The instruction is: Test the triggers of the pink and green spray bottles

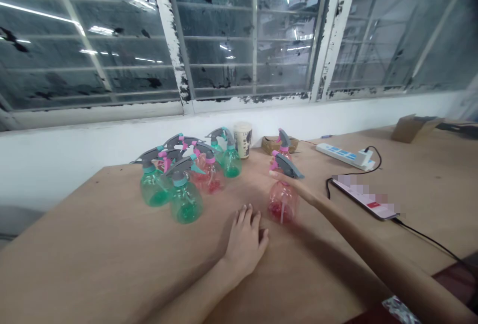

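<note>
My left hand [244, 239] lies palm down on the wooden table [123, 259], fingers spread, holding nothing. My right hand [293, 183] is at the neck of a clear pink spray bottle [280, 203] with a grey and pink trigger head; its fingers close around the neck, partly hidden. This bottle stands upright, to the right of my left hand. Just behind it is another pink spray bottle [284, 151]. Farther left stand several more, among them a green spray bottle [185, 207] in front, a pink spray bottle [213, 178] and a green spray bottle [232, 162] behind.
A paper cup [243, 140] and a brown cardboard piece [267, 145] stand by the wall. On the right lie a white power strip [343, 156], a phone [364, 197] with a black cable, and a cardboard box [411, 129]. Barred windows rise behind the table.
</note>
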`<control>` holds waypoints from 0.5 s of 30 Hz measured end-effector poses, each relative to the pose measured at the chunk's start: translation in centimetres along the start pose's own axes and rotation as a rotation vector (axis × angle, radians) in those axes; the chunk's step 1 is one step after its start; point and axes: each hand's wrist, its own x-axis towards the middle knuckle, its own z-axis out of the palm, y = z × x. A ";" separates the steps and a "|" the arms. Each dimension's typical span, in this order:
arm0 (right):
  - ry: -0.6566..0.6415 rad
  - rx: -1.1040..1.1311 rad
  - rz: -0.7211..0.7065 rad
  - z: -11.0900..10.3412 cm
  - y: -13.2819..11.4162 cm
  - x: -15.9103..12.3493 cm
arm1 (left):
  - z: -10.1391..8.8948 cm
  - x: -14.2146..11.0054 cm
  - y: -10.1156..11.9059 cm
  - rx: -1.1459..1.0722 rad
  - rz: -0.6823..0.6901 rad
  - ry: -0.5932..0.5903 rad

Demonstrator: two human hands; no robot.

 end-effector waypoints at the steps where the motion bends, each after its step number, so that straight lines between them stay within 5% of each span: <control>1: -0.023 0.020 0.001 0.1 0.2 0.3 | 0.0 0.0 0.0 -0.003 0.000 0.003; 8: -0.171 0.166 0.021 0.3 1.2 1.4 | -0.1 0.0 0.1 -0.010 -0.006 -0.012; 15: 0.133 -0.083 0.168 -2.1 3.1 1.4 | -0.2 -0.1 0.3 -0.017 -0.015 -0.028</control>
